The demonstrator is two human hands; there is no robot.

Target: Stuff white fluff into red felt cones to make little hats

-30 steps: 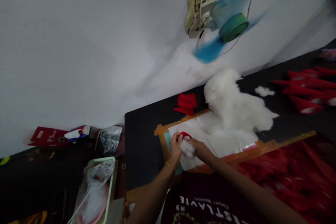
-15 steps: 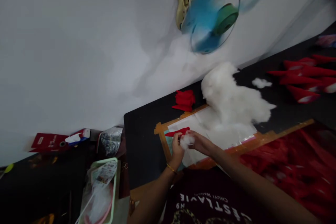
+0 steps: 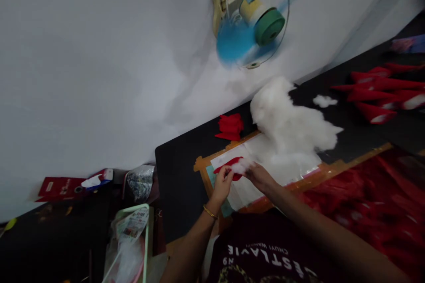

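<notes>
My left hand [image 3: 222,182] pinches the edge of a red cloth cone [image 3: 237,177] over the white sheet taped to the table. A tuft of white stuffing [image 3: 241,166] lies against the cone's wide end. My right hand [image 3: 259,177] closes on that tuft from the right; its fingertips are partly hidden by the fluff. Beyond my hands, a big heap of white stuffing [image 3: 288,119] covers part of the white sheet [image 3: 244,192]. A small stack of red cloth pieces [image 3: 230,127] lies behind the cone.
Several stuffed red cones [image 3: 378,93] lie at the far right, beside a small white tuft [image 3: 324,101]. Red pieces fill a bag [image 3: 358,199] at my right. A wall fan [image 3: 250,22] hangs above. On the left stand a pale green basket [image 3: 146,247] and a red box [image 3: 59,188].
The white tuft has moved up to the red cone's wide end, with my right hand on it. The cone's wide part shows more now. The camera view has shifted slightly.
</notes>
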